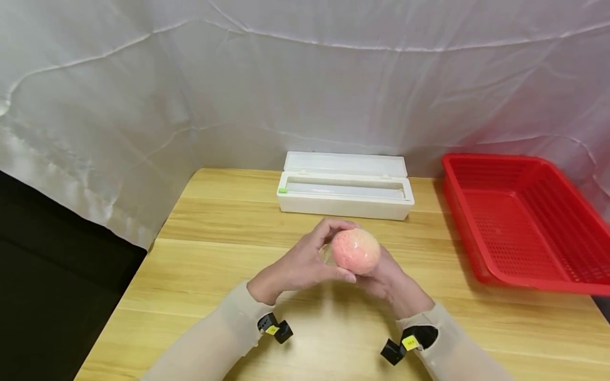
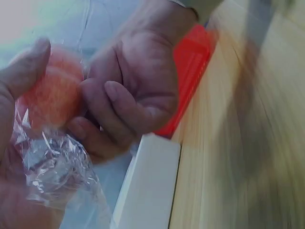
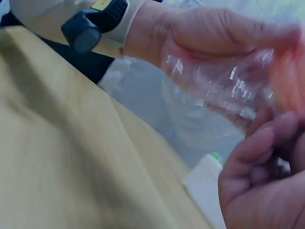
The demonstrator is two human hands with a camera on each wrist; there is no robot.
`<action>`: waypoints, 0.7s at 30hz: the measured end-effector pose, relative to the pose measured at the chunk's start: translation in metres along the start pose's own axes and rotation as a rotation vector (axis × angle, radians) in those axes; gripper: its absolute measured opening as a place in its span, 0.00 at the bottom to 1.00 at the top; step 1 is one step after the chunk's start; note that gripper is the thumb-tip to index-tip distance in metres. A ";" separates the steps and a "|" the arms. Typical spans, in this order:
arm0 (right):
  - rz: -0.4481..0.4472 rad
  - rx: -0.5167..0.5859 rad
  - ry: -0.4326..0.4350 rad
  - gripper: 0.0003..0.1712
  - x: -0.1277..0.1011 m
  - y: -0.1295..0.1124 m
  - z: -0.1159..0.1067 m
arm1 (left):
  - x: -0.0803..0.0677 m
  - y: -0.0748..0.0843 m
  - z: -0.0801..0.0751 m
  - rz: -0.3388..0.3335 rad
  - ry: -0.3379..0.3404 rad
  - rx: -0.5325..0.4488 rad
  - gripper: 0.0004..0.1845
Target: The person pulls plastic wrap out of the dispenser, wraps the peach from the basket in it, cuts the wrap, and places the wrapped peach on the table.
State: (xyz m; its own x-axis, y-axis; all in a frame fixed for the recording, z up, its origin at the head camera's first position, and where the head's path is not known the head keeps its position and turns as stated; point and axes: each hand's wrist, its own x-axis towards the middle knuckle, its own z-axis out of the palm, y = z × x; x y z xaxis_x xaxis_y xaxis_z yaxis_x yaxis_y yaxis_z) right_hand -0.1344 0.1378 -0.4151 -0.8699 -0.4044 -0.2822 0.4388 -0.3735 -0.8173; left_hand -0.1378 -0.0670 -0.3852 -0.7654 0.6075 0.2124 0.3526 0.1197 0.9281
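Just below the centre of the frame, a pink peach-like fruit is held above a wooden table, with the left hand's thumb and fingers clasped round its left side and the right hand gripping its right side with curled fingers. Crinkled clear film bunches between fruit and left palm. Behind stands an open white box; at far right, a red basket.
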 end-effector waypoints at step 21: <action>-0.295 -0.625 0.171 0.35 -0.010 -0.014 0.021 | 0.000 -0.007 -0.013 -0.136 0.126 0.163 0.50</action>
State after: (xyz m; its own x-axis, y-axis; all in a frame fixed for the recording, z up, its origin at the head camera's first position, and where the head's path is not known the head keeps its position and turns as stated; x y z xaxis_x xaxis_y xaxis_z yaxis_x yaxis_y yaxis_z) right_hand -0.1274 0.1294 -0.3902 -0.9783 -0.2039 -0.0380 0.0132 0.1219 -0.9925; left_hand -0.1476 -0.0778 -0.3880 -0.8694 0.4754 0.1346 0.3158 0.3253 0.8913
